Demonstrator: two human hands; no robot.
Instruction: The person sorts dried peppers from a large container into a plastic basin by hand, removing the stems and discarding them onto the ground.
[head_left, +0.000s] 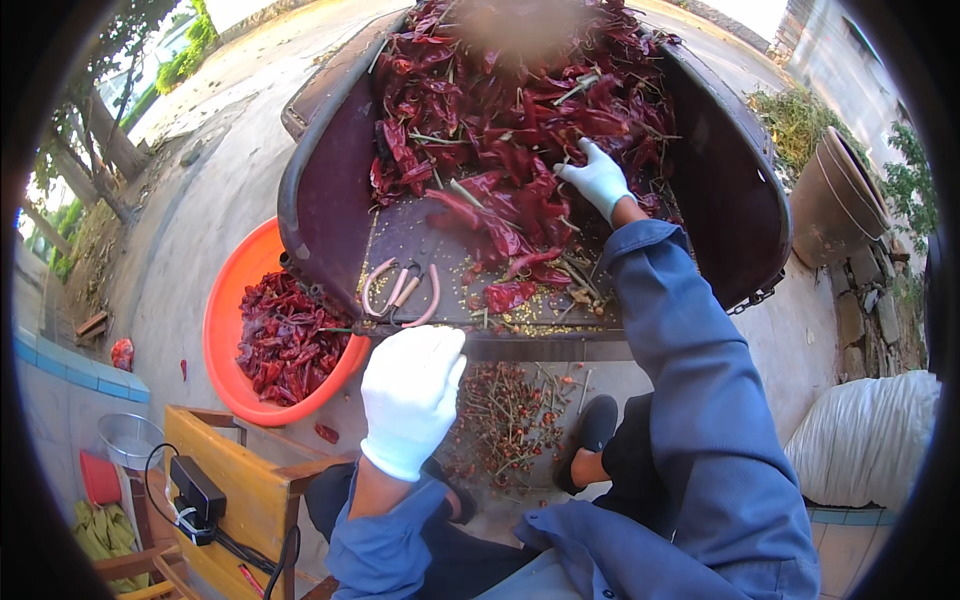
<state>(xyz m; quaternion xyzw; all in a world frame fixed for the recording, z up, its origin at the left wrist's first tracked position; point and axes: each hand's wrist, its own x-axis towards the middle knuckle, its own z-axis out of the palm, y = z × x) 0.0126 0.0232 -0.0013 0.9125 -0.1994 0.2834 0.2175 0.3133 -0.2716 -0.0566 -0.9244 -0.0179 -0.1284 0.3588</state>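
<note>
My right hand (598, 180), in a white glove, reaches into a heap of dried red chili peppers (517, 135) in the metal cart bed (701, 142). Its thumb and forefinger are apart at the peppers; the other fingers are partly hidden. My left hand (412, 394), also gloved, is curled in front of the bed's near edge. Its palm side is turned away, so I cannot see whether it holds anything. Scissors (401, 296) with pink-wrapped handles lie on the bed just beyond it. Seeds and cut stems (581, 281) are scattered near the front of the bed.
An orange basin (225, 352) of red chilies stands on the ground at left. Stems (514, 420) litter the ground between my feet. A wooden stool (225, 487) with a black device and cables is lower left. A white sack (862, 442) and brown bucket (836, 199) stand at right.
</note>
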